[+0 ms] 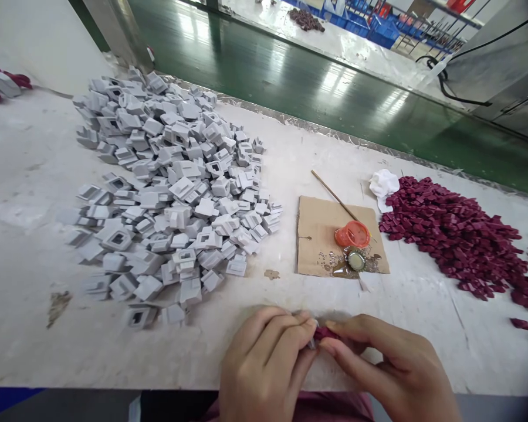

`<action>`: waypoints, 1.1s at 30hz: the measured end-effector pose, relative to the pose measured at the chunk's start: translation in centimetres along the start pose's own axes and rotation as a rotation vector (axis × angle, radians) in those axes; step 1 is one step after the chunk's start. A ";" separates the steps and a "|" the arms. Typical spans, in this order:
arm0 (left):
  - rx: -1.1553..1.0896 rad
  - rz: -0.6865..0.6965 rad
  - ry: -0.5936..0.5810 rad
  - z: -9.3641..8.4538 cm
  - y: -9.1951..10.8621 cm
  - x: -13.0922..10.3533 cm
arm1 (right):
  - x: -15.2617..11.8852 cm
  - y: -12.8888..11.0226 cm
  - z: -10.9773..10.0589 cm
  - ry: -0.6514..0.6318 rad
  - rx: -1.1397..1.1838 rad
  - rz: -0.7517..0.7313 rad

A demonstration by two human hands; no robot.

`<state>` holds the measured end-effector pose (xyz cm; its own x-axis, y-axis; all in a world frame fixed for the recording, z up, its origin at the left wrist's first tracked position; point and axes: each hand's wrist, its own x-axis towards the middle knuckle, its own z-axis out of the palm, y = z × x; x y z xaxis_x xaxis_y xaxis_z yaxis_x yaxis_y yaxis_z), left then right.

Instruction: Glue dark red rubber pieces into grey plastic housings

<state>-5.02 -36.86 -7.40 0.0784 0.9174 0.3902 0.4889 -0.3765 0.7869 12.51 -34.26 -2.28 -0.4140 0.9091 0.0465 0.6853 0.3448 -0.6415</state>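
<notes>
Near the front edge of the table, my left hand (pixel 266 354) is closed around a small grey plastic part (pixel 313 342), mostly hidden by the fingers. My right hand (pixel 389 360) pinches a small maroon plastic piece (pixel 326 333) between thumb and forefinger. The two pieces meet between my fingertips; how far one sits inside the other I cannot tell. To the left lies a large heap of grey parts (pixel 182 176), many with a square opening. A heap of maroon pieces (pixel 453 234) spreads out on the right.
Beyond my hands a cardboard sheet (pixel 314 234) carries a red cup (pixel 352 234), a bottle cap (pixel 356 259) in spilled liquid, and one end of a thin stick (pixel 333 194). White crumpled cloth (pixel 383 183) touches the maroon heap. A green conveyor belt (pixel 286 70) runs behind the table.
</notes>
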 end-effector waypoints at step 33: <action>0.449 0.033 -0.146 -5.0 1.6 27.1 | 3.3 16.8 -11.4 0.489 -0.838 0.202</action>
<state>-6.43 -13.28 6.81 0.2059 0.9264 0.3151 0.8091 -0.3423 0.4777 29.50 -22.84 -4.18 -0.0790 0.9005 0.4277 0.9962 0.0552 0.0679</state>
